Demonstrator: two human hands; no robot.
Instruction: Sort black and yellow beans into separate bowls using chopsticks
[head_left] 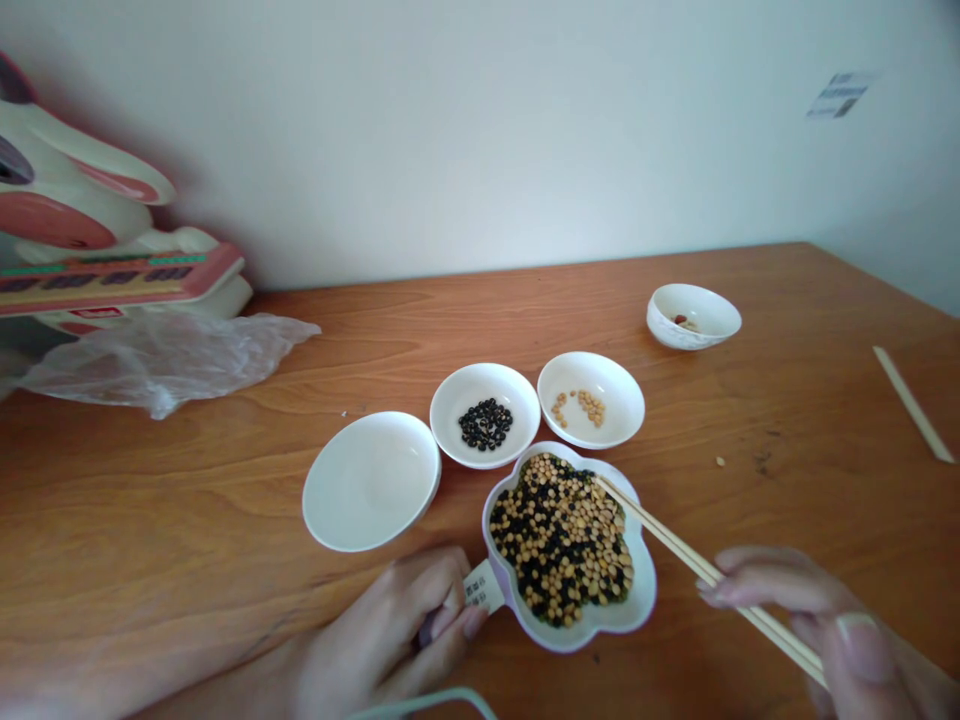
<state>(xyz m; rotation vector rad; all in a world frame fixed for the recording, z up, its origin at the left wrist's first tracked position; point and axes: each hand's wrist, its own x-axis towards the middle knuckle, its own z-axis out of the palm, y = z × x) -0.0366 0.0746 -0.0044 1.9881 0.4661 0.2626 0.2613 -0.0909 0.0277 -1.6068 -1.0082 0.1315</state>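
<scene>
Chopsticks over a bowl of mixed beans.

The right hand grips a pair of chopsticks, their tips at the far rim of the bean bowl, which sits at the near edge of the table. The left hand pinches the label on the bowl's left side. Beyond stand three saucers: an empty one, one with black beans, one with yellow beans. A small dish sits farther right.
</scene>
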